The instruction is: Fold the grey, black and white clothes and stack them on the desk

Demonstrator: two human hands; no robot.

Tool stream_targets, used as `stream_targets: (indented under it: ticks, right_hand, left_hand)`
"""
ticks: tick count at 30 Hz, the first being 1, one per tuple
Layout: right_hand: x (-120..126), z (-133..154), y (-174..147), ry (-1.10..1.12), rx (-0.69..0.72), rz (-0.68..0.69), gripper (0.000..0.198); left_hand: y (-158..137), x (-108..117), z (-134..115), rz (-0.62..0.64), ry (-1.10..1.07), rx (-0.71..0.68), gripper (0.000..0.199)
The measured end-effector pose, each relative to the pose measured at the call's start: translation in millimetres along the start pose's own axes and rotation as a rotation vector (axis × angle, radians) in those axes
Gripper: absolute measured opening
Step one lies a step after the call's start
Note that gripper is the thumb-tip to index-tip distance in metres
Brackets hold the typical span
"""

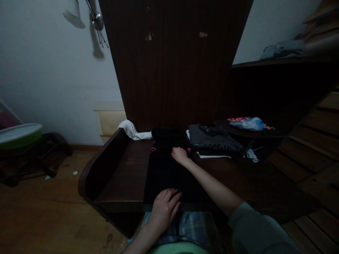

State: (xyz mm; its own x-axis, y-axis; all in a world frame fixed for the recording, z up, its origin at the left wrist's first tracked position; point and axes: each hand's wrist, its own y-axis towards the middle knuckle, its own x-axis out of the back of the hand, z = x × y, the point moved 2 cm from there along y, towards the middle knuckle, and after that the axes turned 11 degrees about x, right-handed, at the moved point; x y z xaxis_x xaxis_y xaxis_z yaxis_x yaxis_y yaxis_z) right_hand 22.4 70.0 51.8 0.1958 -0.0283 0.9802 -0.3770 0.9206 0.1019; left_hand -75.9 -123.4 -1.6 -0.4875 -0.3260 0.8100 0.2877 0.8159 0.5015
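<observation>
A black garment [169, 173] with small pink heart-like marks near its far end lies lengthwise on the dark wooden bench top [124, 176]. Its near end reaches the front edge. My left hand [164, 206] rests on that near end, palm down, with the thumb and fingers apart. Farther in, my right hand [180, 156] sits on the cloth close to the pink marks. Its fingers are curled together, and whether cloth is pinched under them is hidden. Right of the garment is a folded dark grey garment [212, 137] with black lettering, lying over white cloth.
White cloth [131, 128] drapes over the bench's left side panel [90, 176]. A tall brown panel [172, 70] rises behind. On a right-hand shelf lies a bluish plastic bag [247, 123]. A green basin [22, 135] stands on a stool at far left.
</observation>
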Motion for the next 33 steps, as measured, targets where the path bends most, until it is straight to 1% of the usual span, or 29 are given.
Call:
stream_targets:
  ticks: [2, 5, 8, 10, 12, 14, 16, 17, 20, 22, 24, 27, 30, 33]
  right_hand:
    - [6, -4, -5, 0.043, 0.020, 0.000, 0.028]
    - [18, -23, -25, 0.239, 0.098, -0.060, 0.030]
    - [25, -53, -66, 0.477, 0.204, -0.155, 0.027]
    - [24, -69, -103, 0.572, 0.252, -0.154, 0.028]
    - [17, -79, -143, 0.567, 0.306, -0.126, 0.033]
    - [4, -81, -179, 0.490, 0.387, -0.096, 0.039]
    - [-12, -78, -206, 0.357, 0.479, -0.076, 0.046]
    - [-21, -76, -214, 0.281, 0.498, -0.102, 0.049]
    - [-40, -70, -224, 0.100, 0.485, -0.237, 0.046]
    - [-45, -66, -220, 0.038, 0.462, -0.315, 0.040]
    - [-46, -62, -215, 0.014, 0.461, -0.357, 0.037]
    - [-45, -57, -208, 0.016, 0.516, -0.352, 0.035]
    - [-47, -56, -207, 0.032, 0.566, -0.334, 0.033]
    - [-42, -56, -211, 0.058, 0.607, -0.317, 0.035]
  left_hand:
    - [0, 0, 0, 0.003, 0.000, 0.001, 0.029]
    - [1, 0, 0, 0.008, -0.003, 0.003, 0.029]
    - [1, 0, 0, -0.002, -0.009, -0.001, 0.028]
    - [1, 0, 0, -0.007, -0.014, -0.001, 0.028]
    - [0, 0, 1, -0.008, -0.017, 0.004, 0.028]
    - [0, -1, 1, -0.006, -0.016, 0.007, 0.029]
    - [0, -2, 1, 0.002, -0.014, 0.008, 0.029]
    - [0, -3, 1, 0.009, -0.010, 0.006, 0.029]
    - [-1, -2, 2, 0.051, 0.010, -0.018, 0.033]
    - [-2, 3, 6, 0.098, 0.032, -0.056, 0.040]
    - [-6, 12, 16, 0.123, 0.074, -0.082, 0.046]
    - [-14, 26, 41, 0.077, 0.153, -0.059, 0.048]
    - [-25, 36, 64, 0.031, 0.155, -0.051, 0.042]
    - [-32, 42, 72, 0.046, 0.111, -0.067, 0.040]
